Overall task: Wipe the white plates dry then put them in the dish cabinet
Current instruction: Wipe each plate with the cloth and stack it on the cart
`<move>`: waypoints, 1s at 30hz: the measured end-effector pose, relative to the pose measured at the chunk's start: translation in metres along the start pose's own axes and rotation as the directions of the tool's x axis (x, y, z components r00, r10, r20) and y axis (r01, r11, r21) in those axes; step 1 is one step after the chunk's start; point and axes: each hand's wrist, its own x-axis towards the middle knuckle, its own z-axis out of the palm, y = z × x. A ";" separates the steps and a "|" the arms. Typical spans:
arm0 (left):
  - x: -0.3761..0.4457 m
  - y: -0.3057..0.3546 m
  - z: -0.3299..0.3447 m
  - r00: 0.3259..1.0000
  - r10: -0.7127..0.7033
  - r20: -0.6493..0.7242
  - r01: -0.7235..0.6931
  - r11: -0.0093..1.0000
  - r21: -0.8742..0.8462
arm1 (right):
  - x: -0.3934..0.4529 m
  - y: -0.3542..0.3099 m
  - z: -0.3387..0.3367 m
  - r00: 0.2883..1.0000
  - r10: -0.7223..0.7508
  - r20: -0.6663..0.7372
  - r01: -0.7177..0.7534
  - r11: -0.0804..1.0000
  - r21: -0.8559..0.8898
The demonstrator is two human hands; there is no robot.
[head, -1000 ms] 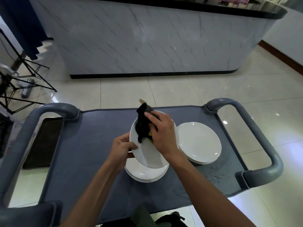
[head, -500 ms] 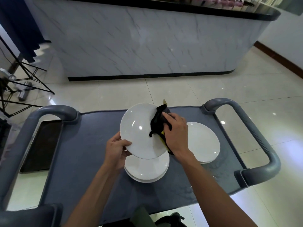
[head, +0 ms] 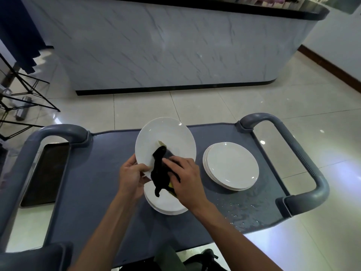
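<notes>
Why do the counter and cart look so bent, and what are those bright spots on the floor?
Head view: the wide-angle lens bows the marble counter and splays the cart handles; the glossy floor tiles mirror ceiling lights as glare spots; both hands on the held plate look slightly soft, perhaps motion blur.

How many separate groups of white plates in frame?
3. One held plate, tilted, in the left hand; one stack under the hands; one stack to the right on the cart. Plates per stack unclear.

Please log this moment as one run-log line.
step: wiping | left hand: grips round white plate | right hand: presses black cloth on it | cabinet: not yet
</notes>
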 end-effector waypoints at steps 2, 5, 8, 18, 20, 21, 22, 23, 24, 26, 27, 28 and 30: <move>-0.001 0.001 0.001 1.000 0.013 -0.010 -0.013 1.000 0.020 | 0.003 0.005 -0.001 1.000 0.009 -0.026 -0.009 1.000 -0.013; -0.002 0.003 0.003 1.000 0.021 -0.018 -0.020 0.999 0.033 | 0.011 0.012 -0.005 0.996 0.058 -0.065 -0.060 0.998 -0.031; -0.004 0.007 0.002 1.000 0.025 -0.004 -0.025 0.999 0.046 | 0.022 0.020 -0.012 0.986 0.113 -0.120 -0.117 0.993 -0.026; -0.005 0.009 0.001 0.997 0.011 0.076 -0.017 0.996 0.084 | 0.058 0.033 -0.041 0.942 0.218 -0.256 -0.197 0.975 0.105; -0.005 0.009 0.000 0.996 0.008 0.086 -0.017 0.995 0.099 | 0.063 0.033 -0.047 0.938 0.240 -0.251 -0.206 0.966 0.156; -0.004 0.008 0.000 0.995 0.006 0.095 -0.016 0.994 0.107 | 0.066 0.033 -0.049 0.939 0.245 -0.243 -0.206 0.963 0.173; -0.004 0.008 -0.002 0.995 0.003 0.104 -0.015 0.993 0.113 | 0.069 0.033 -0.052 0.942 0.243 -0.233 -0.203 0.962 0.182; -0.003 0.008 -0.003 0.993 -0.001 0.114 -0.013 0.993 0.119 | 0.071 0.032 -0.054 0.947 0.232 -0.223 -0.194 0.964 0.182; -0.002 0.009 -0.005 0.992 -0.004 0.123 -0.012 0.992 0.129 | 0.073 0.032 -0.056 0.954 0.215 -0.211 -0.178 0.967 0.179; 0.001 0.011 -0.009 0.990 0.000 0.141 -0.022 0.988 0.155 | 0.077 0.033 -0.060 0.967 0.186 -0.175 -0.149 0.968 0.204; 0.002 0.012 -0.010 0.988 0.007 0.153 -0.033 0.985 0.170 | 0.078 0.033 -0.062 0.971 0.188 -0.148 -0.149 0.960 0.238; 0.003 0.013 -0.012 0.986 0.016 0.163 -0.047 0.982 0.183 | 0.079 0.033 -0.064 0.973 0.197 -0.116 -0.159 0.948 0.275; 0.004 0.014 -0.013 0.985 0.035 0.167 -0.068 0.978 0.197 | 0.080 0.034 -0.067 0.974 0.223 -0.042 -0.198 0.927 0.318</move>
